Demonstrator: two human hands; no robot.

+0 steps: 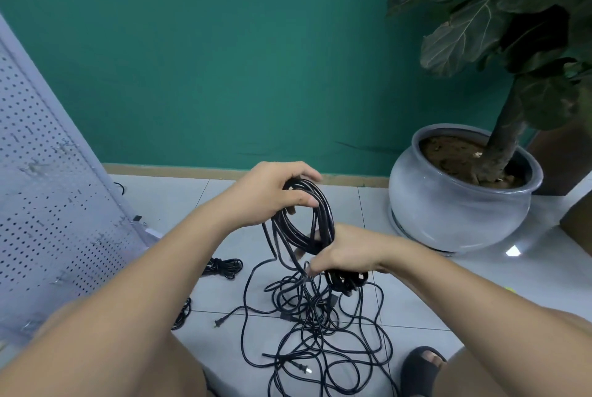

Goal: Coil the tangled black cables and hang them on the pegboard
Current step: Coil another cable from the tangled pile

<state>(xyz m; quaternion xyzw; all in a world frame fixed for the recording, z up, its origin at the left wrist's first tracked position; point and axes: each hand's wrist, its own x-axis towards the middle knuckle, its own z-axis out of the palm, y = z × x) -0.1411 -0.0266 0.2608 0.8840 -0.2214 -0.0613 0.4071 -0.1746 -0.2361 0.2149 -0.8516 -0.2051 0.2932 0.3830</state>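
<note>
Forearms point(134, 281) reach out, left hand point(269, 196) gripping the coil point(326, 214) at 12 o'clock, right hand point(347, 254) clasping it at 6, likely keeping loops gathered above the tangle point(315, 308).

1. Indoor room corner, home or office unclear: teal wall point(224, 60), wooden skirting point(179, 170), pale floor tiles point(400, 300).
2. Leafy potted plant point(480, 28) in grey glazed pot point(448, 204); white pegboard point(41, 204) leans at left.
</note>
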